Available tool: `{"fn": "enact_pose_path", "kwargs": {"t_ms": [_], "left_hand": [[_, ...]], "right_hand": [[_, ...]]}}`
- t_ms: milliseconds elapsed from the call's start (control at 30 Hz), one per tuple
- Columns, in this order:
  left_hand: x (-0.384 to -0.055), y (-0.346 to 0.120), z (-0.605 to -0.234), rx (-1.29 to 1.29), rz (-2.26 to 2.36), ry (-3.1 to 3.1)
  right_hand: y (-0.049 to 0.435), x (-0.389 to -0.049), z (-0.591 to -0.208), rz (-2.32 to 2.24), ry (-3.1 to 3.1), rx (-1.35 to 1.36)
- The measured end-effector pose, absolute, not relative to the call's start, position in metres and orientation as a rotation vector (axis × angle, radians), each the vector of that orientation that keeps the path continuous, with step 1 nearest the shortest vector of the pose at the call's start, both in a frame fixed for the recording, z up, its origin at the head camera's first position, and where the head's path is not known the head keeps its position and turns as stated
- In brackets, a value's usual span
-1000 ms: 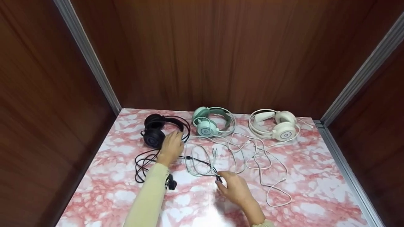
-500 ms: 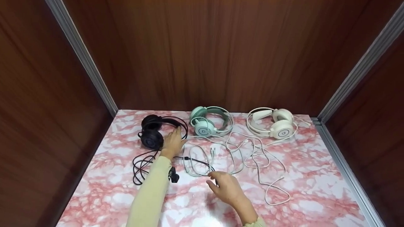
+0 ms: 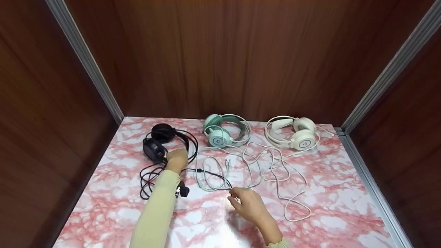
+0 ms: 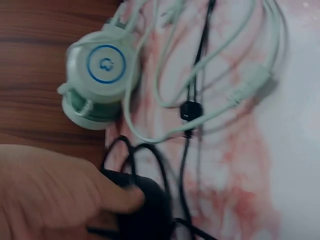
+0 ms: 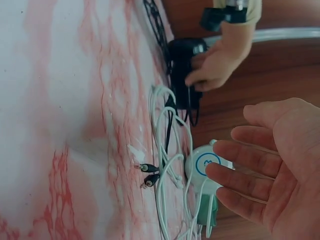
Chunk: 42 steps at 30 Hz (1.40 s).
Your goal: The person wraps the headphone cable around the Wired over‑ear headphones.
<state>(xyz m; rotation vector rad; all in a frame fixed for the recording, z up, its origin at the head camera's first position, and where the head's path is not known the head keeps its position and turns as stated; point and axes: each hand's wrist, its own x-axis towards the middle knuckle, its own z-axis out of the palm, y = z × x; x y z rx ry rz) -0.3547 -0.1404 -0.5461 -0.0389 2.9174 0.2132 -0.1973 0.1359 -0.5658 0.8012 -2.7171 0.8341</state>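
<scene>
top of the frame's all taken up by dark wood-grain panels [image 3: 220, 58], edged by grey metal strips [image 3: 86, 58] upper left and upper right, a mint headset's [image 3: 218, 139] parked mid-frame, white headset's [image 3: 303, 139] parked right of centre, bottom's filled by pink-and-white marbled tabletop [image 3: 344, 199]
</scene>
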Motion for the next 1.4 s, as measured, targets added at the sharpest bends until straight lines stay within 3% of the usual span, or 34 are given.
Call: {"fn": "enact_pose_path", "kwargs": {"t_ms": [133, 467, 867, 1400], "left_hand": [[-0.352, -0.129, -0.542, -0.132, 0.249, 2.888], [-0.364, -0.125, -0.584, -0.224, 0.51, 3.046], [-0.354, -0.125, -0.542, -0.302, 0.598, 3.374], [-0.305, -0.152, -0.495, 0.046, 0.394, 3.473]], "right_hand": [[0.135, -0.196, -0.565, 0.834, -2.708, 0.804], [0.136, -0.189, -0.569, 0.873, -2.727, 0.83], [0.144, -0.181, -0.58, 0.901, -2.711, 0.783], [0.171, -0.174, -0.581, 0.606, -2.566, 0.729]]}}
